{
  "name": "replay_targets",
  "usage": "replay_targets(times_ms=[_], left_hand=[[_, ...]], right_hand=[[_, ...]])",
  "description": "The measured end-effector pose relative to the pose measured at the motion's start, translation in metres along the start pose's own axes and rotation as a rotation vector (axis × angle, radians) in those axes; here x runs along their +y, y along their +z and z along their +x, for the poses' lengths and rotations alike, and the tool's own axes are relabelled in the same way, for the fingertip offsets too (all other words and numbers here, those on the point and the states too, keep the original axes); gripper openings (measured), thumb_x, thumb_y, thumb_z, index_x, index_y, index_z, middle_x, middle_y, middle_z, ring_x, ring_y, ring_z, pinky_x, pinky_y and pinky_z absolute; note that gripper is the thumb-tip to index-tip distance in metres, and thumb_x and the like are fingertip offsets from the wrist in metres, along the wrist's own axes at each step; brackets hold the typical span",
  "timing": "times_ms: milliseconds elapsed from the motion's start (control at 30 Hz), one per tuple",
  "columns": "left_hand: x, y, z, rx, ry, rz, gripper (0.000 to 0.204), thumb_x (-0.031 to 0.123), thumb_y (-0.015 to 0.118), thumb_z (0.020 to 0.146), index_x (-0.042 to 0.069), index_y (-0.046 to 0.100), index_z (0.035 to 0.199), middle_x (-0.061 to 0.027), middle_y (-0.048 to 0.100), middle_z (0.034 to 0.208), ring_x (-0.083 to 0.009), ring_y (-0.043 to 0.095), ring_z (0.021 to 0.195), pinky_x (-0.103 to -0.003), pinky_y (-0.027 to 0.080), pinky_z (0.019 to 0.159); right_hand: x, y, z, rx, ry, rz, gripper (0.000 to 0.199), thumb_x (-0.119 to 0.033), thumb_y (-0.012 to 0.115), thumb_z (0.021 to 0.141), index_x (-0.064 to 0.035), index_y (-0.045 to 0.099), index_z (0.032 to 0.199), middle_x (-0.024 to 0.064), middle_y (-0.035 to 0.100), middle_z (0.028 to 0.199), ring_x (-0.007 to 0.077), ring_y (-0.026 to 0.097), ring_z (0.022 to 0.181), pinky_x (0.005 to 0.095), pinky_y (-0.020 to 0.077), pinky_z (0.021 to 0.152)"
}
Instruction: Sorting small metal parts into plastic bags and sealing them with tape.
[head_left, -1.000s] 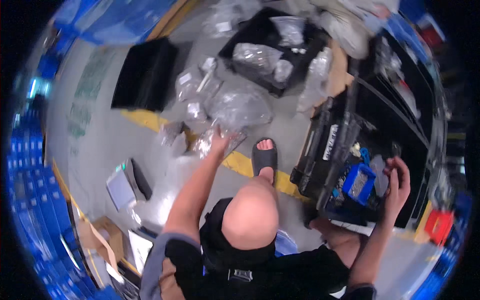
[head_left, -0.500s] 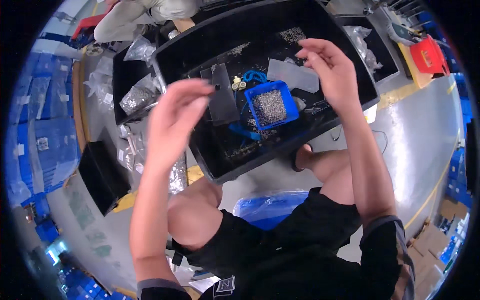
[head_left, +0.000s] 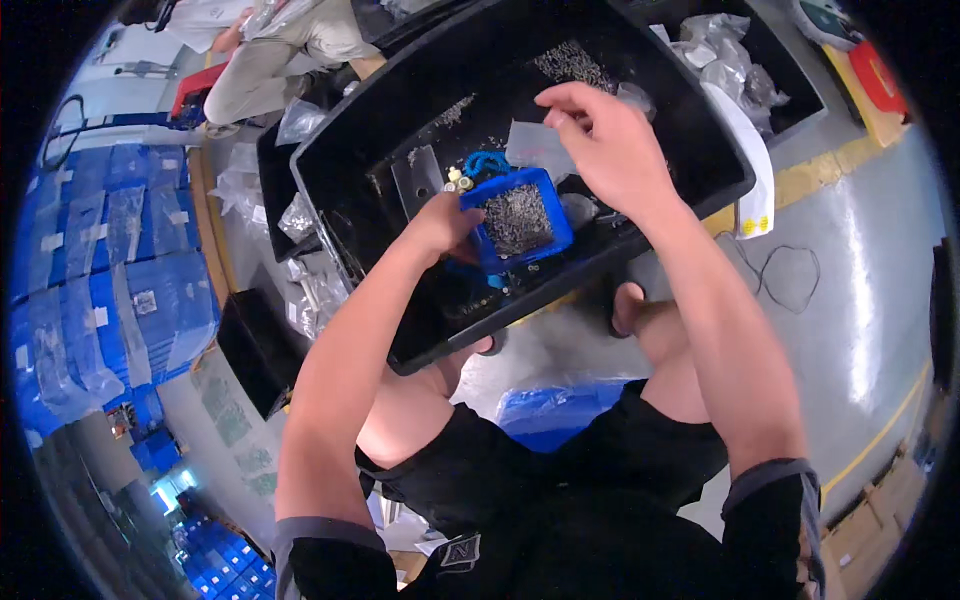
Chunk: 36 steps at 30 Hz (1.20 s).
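The left hand (head_left: 445, 228) is clamped on the left wall of a square blue plastic bin (head_left: 560, 212) filled with small metallic parts (head_left: 517, 220). The bin is located near the middle of the near edge of a large black plastic tub (head_left: 480, 333). The right hand (head_left: 615, 150), apart from the left, is positioned above the tub, fingers curled, beside a translucent plastic piece (head_left: 535, 147); contact cannot be determined.

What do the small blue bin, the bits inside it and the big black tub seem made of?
Blue bin: probably plastic, slightly glossy, evenly coloured with thin walls.
Bits: likely metal, given their silvery-grey look, though too small to be sure.
Black tub: apparently thick plastic, with dull sheen and rounded corners.
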<state>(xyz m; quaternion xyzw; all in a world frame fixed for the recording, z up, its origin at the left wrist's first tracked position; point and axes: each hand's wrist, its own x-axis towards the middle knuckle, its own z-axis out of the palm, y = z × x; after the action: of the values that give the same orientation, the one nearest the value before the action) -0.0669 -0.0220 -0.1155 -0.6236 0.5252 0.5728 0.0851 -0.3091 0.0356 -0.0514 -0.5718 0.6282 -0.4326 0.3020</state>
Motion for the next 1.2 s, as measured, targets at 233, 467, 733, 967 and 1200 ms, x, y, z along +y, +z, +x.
replay_targets(times_ms=[233, 467, 733, 967, 1200], left_hand=[[0.029, 0.010, -0.085, 0.190, 0.409, -0.594, 0.038, 0.012, 0.054, 0.090, -0.007, 0.048, 0.122, -0.0149, 0.064, 0.092, -0.0227, 0.067, 0.067, -0.031, 0.056, 0.052], [0.034, 0.013, -0.158, 0.273, 0.660, -0.666, 0.045, 0.013, 0.055, 0.090, -0.002, 0.046, 0.130, -0.0074, 0.061, 0.089, -0.0154, 0.064, 0.065, -0.027, 0.054, 0.049], [0.016, -0.008, -0.161, 0.283, 0.674, -0.699, 0.040, 0.014, 0.057, 0.089, -0.002, 0.050, 0.126, -0.0047, 0.062, 0.086, -0.0122, 0.063, 0.063, -0.024, 0.050, 0.047], [0.000, -0.016, -0.154, 0.395, 0.810, -0.632, 0.037, 0.011, 0.055, 0.089, 0.000, 0.051, 0.125, -0.0041, 0.061, 0.083, -0.0117, 0.061, 0.061, -0.024, 0.049, 0.049], [0.011, -0.015, -0.145, 0.307, 0.670, -0.736, 0.033, 0.015, 0.052, 0.091, 0.001, 0.053, 0.121, -0.0050, 0.061, 0.082, -0.0126, 0.061, 0.059, -0.025, 0.049, 0.048]], right_hand=[[-0.019, -0.004, -0.021, -0.156, 0.051, 0.034, 0.042, -0.026, 0.060, 0.092, -0.0055, 0.054, 0.128, 0.0104, 0.064, 0.112, 0.0162, 0.060, 0.095, 0.0312, 0.0484, 0.083], [-0.083, -0.020, -0.053, -0.138, 0.147, 0.451, 0.038, -0.022, 0.052, 0.095, 0.0056, 0.057, 0.121, 0.0070, 0.066, 0.100, 0.0108, 0.057, 0.091, 0.0260, 0.0438, 0.082], [-0.107, 0.000, -0.050, -0.092, 0.030, 0.377, 0.035, -0.015, 0.049, 0.093, 0.0076, 0.058, 0.118, 0.0104, 0.067, 0.094, 0.0115, 0.058, 0.086, 0.0255, 0.0454, 0.077], [-0.107, 0.013, -0.044, -0.077, -0.163, 0.378, 0.036, -0.014, 0.048, 0.091, 0.0093, 0.059, 0.116, 0.0135, 0.066, 0.099, 0.0150, 0.060, 0.088, 0.0285, 0.0462, 0.079], [-0.098, 0.018, -0.035, -0.112, 0.081, 0.323, 0.047, -0.025, 0.047, 0.093, 0.0108, 0.057, 0.122, 0.0125, 0.066, 0.105, 0.0151, 0.059, 0.096, 0.0275, 0.0447, 0.087]])
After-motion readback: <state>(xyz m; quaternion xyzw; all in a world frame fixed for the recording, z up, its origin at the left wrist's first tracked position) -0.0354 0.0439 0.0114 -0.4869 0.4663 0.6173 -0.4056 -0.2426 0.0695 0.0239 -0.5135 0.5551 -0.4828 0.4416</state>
